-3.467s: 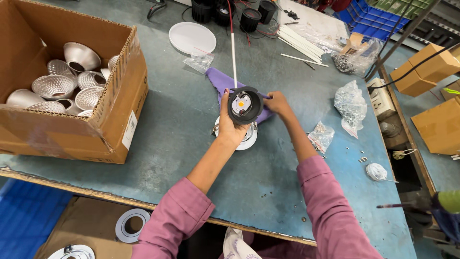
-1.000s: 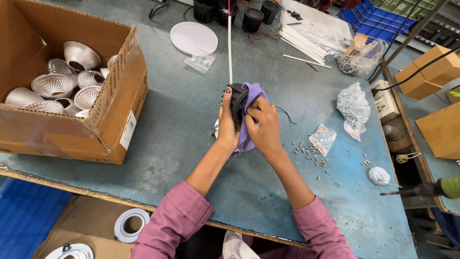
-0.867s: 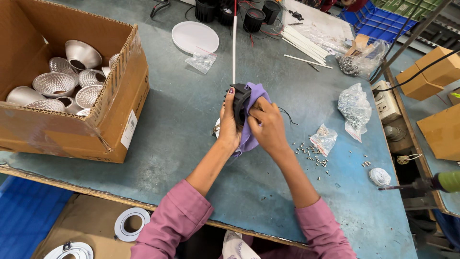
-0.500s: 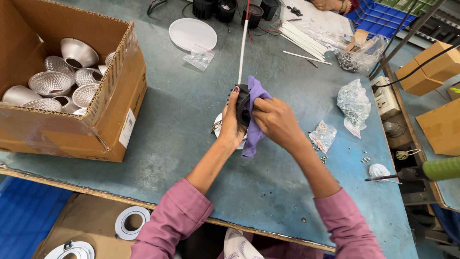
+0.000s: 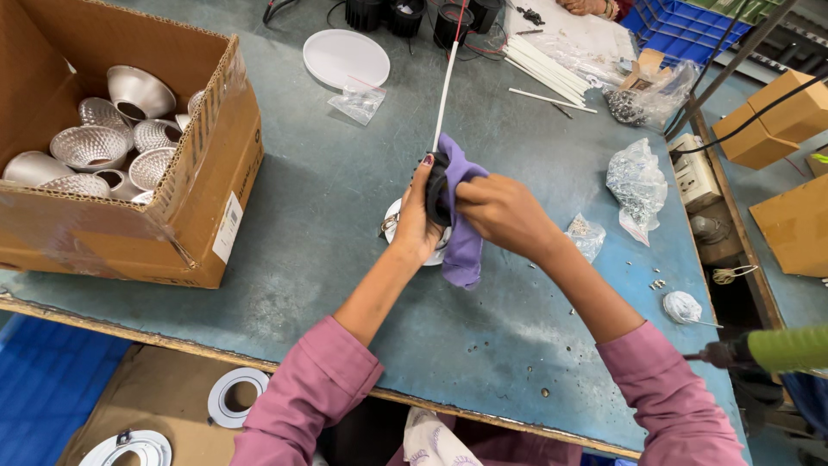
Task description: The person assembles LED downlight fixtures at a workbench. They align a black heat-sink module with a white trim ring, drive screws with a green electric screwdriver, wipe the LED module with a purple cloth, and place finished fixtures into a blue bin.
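Purple cloth (image 5: 461, 226) is bunched in the right hand (image 5: 504, 211), whose grip is closed on it and pressing it against a black round lamp housing (image 5: 436, 185). The left hand (image 5: 416, 220) clamps that housing from the other side, holding it on edge just above a white ring (image 5: 395, 226) lying on the blue-grey surface (image 5: 328, 259). A white sleeved cable (image 5: 445, 82) runs from the housing up toward the far side, and I'd judge a hard rub could tug it taut or twist it at its root. The housing could also slip from the thumb-and-finger hold and knock the ring below. Small screws (image 5: 657, 283) lie loose near the right forearm and could be swept off by the sleeve. Most of the housing is covered by cloth and fingers, so I cannot tell which face is being wiped; it may be the lens side. The cardboard box (image 5: 216, 173) of silver reflectors (image 5: 90, 147) stands well apart on the left.
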Tool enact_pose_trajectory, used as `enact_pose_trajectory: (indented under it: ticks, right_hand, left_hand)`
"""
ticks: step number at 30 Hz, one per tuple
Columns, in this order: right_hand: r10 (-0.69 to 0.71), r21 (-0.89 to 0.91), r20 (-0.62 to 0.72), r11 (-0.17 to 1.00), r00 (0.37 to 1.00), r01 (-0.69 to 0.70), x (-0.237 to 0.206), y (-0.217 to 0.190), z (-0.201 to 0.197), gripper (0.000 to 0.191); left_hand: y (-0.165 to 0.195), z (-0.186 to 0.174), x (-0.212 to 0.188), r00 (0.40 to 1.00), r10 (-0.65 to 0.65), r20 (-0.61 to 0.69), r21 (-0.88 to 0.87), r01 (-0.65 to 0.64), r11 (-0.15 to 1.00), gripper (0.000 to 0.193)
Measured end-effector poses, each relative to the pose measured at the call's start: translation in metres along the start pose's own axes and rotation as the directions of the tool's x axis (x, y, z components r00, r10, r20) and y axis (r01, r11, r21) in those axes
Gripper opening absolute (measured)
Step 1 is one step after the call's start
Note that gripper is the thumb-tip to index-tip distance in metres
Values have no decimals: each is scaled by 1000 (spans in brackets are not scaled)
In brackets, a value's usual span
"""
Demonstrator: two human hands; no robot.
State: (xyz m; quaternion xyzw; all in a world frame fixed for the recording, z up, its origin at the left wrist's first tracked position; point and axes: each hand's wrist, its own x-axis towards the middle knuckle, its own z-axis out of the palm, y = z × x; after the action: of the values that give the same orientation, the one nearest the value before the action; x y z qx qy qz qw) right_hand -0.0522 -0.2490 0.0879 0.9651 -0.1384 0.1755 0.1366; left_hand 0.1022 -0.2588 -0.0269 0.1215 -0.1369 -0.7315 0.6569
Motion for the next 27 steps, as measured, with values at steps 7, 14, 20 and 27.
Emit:
enact_pose_trajectory:
  ticks: [7,14,20,27]
  right_hand:
    - [759,818,-14,383,651,-429,-17,-5,-2,9]
    - [896,967,50,67,442,-245,-14,-24,-20,11]
    - [856,688,-175,460,487,-561,3,-47,-10,17]
    - [574,72,-347,805,742,-589,22,-67,19,23]
  left_hand:
    - [1,-4,3,984,-177,4,-194,174,965,46]
    - [9,4,0,983,-178,38,-173,182,968,62]
    - [7,2,0,985,-171,-1,-157,168,973,57]
    - [7,3,-3,996,-81,45,-184,88,979,37]
